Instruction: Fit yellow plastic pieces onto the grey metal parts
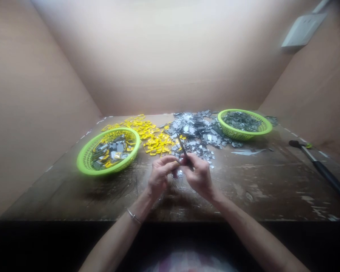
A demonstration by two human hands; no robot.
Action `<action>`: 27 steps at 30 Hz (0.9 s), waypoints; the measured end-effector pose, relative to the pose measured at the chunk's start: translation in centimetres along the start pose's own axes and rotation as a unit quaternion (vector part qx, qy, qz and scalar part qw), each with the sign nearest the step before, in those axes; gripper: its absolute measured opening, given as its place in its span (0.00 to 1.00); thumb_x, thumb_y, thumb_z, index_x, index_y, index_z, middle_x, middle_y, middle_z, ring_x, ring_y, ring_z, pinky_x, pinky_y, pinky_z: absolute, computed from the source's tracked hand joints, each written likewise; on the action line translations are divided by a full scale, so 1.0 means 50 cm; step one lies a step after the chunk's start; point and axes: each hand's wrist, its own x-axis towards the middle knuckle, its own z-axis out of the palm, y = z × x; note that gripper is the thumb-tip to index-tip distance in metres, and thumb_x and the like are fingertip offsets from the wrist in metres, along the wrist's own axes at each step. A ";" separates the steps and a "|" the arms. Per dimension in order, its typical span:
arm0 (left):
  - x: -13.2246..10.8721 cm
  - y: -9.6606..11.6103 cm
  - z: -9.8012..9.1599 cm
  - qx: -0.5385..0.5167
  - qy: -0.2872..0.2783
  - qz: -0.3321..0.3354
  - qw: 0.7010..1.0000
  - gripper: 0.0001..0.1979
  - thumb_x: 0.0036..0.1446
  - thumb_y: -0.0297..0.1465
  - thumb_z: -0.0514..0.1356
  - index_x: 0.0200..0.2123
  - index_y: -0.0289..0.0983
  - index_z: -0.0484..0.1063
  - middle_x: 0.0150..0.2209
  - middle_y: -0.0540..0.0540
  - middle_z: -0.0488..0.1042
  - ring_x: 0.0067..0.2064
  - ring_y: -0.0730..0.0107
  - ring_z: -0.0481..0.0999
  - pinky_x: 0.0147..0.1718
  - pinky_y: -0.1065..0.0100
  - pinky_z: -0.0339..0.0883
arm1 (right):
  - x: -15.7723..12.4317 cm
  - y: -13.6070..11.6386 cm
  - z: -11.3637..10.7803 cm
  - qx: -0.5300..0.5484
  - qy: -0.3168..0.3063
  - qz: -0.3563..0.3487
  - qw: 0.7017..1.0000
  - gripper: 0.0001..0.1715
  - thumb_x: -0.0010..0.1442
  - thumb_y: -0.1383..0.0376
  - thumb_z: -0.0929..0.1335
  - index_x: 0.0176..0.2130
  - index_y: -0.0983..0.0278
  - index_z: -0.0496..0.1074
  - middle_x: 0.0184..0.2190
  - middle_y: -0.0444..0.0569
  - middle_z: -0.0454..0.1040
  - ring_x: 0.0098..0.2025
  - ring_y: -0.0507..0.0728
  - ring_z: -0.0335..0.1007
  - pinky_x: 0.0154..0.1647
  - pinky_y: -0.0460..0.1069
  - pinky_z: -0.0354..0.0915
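Note:
My left hand [160, 172] is closed in a pinch near the front middle of the table, on a small piece mostly hidden by the fingers. Close against it, my right hand [198, 173] grips a thin dark metal tool [182, 145] that points up and away; its kind is unclear. The fingertips of both hands nearly meet. Just beyond them lie a heap of yellow plastic frames [157, 143] and, to the right, a heap of silvery metal pieces [191, 124].
A green basket [82, 160] at left holds mixed yellow and metal pieces. Another green basket [245, 135] at back right holds metal pieces. A black-handled tool [328, 175] lies at the right edge. Walls enclose the wooden table [249, 192]; a white socket box [304, 31] hangs upper right.

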 end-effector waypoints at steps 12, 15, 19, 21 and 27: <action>-0.002 0.003 -0.001 -0.024 0.001 0.023 0.999 0.09 0.41 0.28 0.59 0.29 0.31 0.69 0.29 0.44 0.71 0.22 0.75 0.67 0.20 0.69 0.62 | 0.008 -0.011 -0.017 0.048 -0.029 0.008 0.998 0.10 0.45 0.74 0.62 0.31 0.65 0.66 0.24 0.43 0.68 0.25 0.49 0.63 0.27 0.44 0.59; -0.006 -0.009 0.004 -0.019 0.022 0.038 0.999 0.09 0.41 0.28 0.58 0.30 0.31 0.68 0.28 0.45 0.71 0.22 0.75 0.67 0.20 0.70 0.61 | 0.005 -0.011 -0.009 0.036 -0.015 -0.002 0.999 0.10 0.44 0.74 0.62 0.30 0.65 0.66 0.24 0.43 0.68 0.25 0.49 0.62 0.26 0.44 0.59; -0.009 -0.017 0.005 -0.003 0.039 0.043 0.998 0.08 0.42 0.28 0.58 0.29 0.31 0.68 0.25 0.47 0.70 0.20 0.78 0.65 0.20 0.71 0.61 | 0.007 -0.013 -0.005 0.013 -0.027 -0.010 0.999 0.08 0.44 0.73 0.62 0.28 0.65 0.65 0.22 0.42 0.67 0.23 0.49 0.61 0.26 0.44 0.58; -0.006 -0.014 0.001 0.003 0.049 0.048 0.998 0.08 0.41 0.29 0.58 0.28 0.31 0.69 0.25 0.47 0.70 0.19 0.78 0.65 0.19 0.72 0.60 | 0.012 -0.010 -0.017 0.008 -0.068 -0.009 0.998 0.06 0.46 0.73 0.61 0.28 0.65 0.64 0.22 0.43 0.66 0.24 0.49 0.60 0.26 0.44 0.57; 0.006 0.000 -0.032 0.042 0.081 0.057 0.994 0.09 0.38 0.29 0.60 0.26 0.31 0.69 0.21 0.47 0.69 0.19 0.78 0.64 0.15 0.74 0.57 | 0.022 0.008 -0.091 -0.091 -0.228 -0.002 0.970 0.14 0.44 0.73 0.63 0.36 0.65 0.65 0.30 0.47 0.64 0.31 0.52 0.58 0.31 0.47 0.56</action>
